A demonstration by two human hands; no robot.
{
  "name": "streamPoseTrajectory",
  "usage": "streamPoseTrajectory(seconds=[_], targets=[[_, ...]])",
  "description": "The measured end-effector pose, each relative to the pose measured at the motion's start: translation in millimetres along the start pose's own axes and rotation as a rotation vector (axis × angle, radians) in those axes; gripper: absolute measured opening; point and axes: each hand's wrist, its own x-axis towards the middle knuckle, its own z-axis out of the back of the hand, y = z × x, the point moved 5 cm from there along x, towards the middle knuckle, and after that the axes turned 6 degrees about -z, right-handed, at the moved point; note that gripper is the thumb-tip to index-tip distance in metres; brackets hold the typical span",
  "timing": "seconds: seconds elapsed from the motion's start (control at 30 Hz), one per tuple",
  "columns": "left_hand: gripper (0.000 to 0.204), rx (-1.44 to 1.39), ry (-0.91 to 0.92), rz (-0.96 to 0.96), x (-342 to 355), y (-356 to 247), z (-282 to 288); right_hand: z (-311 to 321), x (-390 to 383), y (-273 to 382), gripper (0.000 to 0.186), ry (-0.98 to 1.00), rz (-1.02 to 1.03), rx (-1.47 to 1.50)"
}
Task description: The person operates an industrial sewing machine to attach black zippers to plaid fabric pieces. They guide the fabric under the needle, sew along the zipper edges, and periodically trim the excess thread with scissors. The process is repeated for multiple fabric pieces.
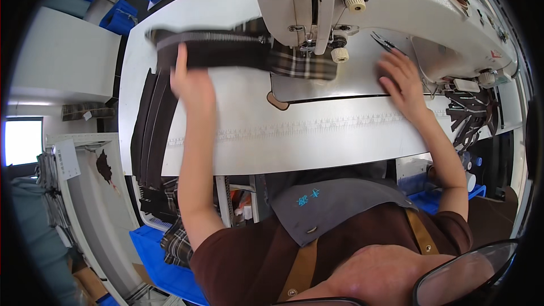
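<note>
A dark piece of fabric with a metal zipper stretches across the table, blurred at its left end. Its plaid end lies beneath the needle area of a white sewing machine. My left hand grips the fabric near its left end, one digit over the top and the other fingers mostly hidden. Over the metal bed plate, my right hand is open and holds nothing, its fingers stretched and slightly blurred. Just beyond those fingertips lie small dark thread snips.
Dark zipper strips hang over the table's left front edge, above a blue bin with plaid cloth. Dark strips are bunched at the right. A printed ruler runs along the front of the white table.
</note>
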Motion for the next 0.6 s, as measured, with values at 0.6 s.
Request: streamPoseTrajectory(seconds=[0.6], targets=[[0.081, 1.588, 1.473, -0.394, -199, -3, -31, -65, 62, 50, 0.048, 0.067, 0.214, 0.113]])
